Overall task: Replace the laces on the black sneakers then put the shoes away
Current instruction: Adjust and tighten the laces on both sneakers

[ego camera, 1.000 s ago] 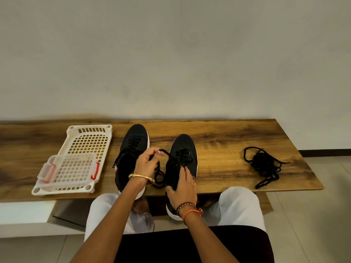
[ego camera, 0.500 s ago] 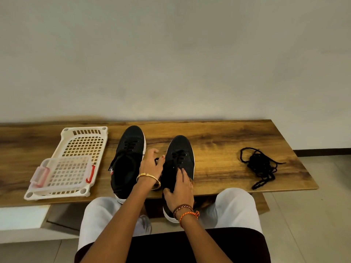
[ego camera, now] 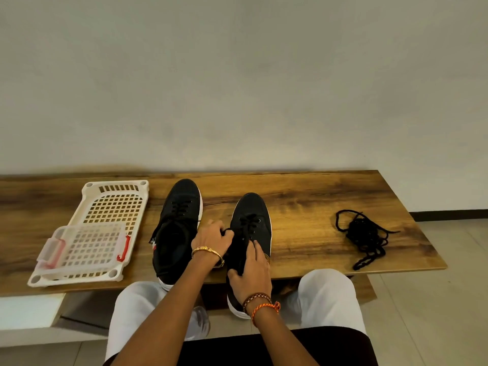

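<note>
Plain pale wall; long wood-grain bench (ego camera: 317,207) in front of it. Two black canvas sneakers, white-soled, side by side, heels overhanging the near edge. Left sneaker (ego camera: 179,225) looks laced. Right sneaker (ego camera: 250,225) part-laced, lower eyelets seemingly open. Left hand (ego camera: 211,237) pinches a lace end (ego camera: 226,230) beside the eyelets; right hand (ego camera: 250,270) curls round the tongue and collar. Loose tangled black laces (ego camera: 367,236) lie well apart. Stowing not begun, judging by this. White perforated plastic basket (ego camera: 87,233) far left.

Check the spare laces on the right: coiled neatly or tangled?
Tangled. The spare laces lie in a loose heap on the table, loops crossing and ends trailing out, apart from both sneakers.
</note>
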